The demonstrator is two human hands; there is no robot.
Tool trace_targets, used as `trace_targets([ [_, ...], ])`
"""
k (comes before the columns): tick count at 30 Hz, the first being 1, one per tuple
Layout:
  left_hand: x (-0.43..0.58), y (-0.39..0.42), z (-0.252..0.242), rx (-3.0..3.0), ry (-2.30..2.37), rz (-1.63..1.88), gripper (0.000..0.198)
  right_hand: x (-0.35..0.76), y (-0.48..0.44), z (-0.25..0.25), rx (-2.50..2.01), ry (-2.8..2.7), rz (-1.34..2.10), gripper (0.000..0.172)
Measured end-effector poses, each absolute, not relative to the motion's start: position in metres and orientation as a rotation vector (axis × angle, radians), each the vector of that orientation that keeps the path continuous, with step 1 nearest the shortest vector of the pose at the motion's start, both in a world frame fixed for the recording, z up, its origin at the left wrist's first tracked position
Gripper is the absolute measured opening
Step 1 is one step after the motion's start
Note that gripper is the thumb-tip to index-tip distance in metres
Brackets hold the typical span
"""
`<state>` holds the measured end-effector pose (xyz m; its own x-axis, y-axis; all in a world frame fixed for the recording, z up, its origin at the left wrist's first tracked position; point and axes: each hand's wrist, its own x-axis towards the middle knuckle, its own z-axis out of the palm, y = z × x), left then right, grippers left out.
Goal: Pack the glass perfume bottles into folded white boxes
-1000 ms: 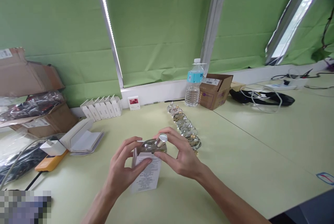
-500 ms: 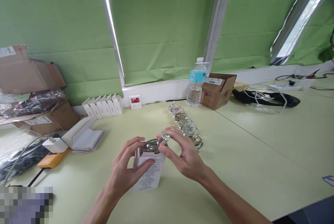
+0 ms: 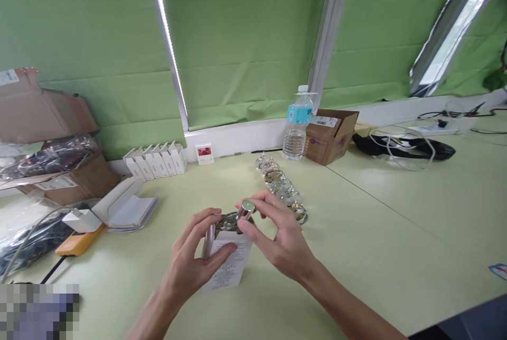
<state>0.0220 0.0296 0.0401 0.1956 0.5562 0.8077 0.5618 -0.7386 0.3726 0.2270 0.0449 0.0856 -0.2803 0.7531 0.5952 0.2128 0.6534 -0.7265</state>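
Note:
A white printed carton [image 3: 232,263] stands upright on the table with its top open. My left hand [image 3: 198,250] wraps around it, thumb on the printed face and fingers over the far side. A glass perfume bottle [image 3: 226,225] with a shiny silver cap [image 3: 246,208] sits partly inside the carton's mouth; its lower part is hidden by the carton. With thumb and fingers closed about the cap and upper bottle, my right hand [image 3: 279,232] holds it from the right. Just beyond that hand runs a row of several similar glass bottles [image 3: 283,188].
Several small white boxes [image 3: 158,162] line the wall beside a picture card [image 3: 204,154]. At the back stand a water bottle [image 3: 295,131] and a cardboard box [image 3: 328,139]. To the left are folded white cartons [image 3: 132,210], a white adapter [image 3: 82,219] and plastic bags.
The silver cap has tilted slightly and shifted a little left within my right hand. My left hand keeps its hold on the carton, with its thumb moved slightly.

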Motion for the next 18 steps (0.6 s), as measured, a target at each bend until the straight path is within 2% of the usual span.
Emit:
trace_targets([
  [6,0.0240,0.0271,0.0410,-2.441,-1.116,-1.589,0.049,0.2284,0.0450,0.0872,-0.822,-1.886,0.840,0.015],
  [10,0.0246,0.0272,0.0394,-2.462,-1.111,-1.593,0.048,0.2266,0.0450,0.0852,-0.870,-1.857,0.852,0.022],
  [18,0.0282,0.0268,0.0420,-2.494,-1.145,-1.623,0.048,0.2205,0.0443,0.0819,-0.911,-1.837,0.673,0.006],
])
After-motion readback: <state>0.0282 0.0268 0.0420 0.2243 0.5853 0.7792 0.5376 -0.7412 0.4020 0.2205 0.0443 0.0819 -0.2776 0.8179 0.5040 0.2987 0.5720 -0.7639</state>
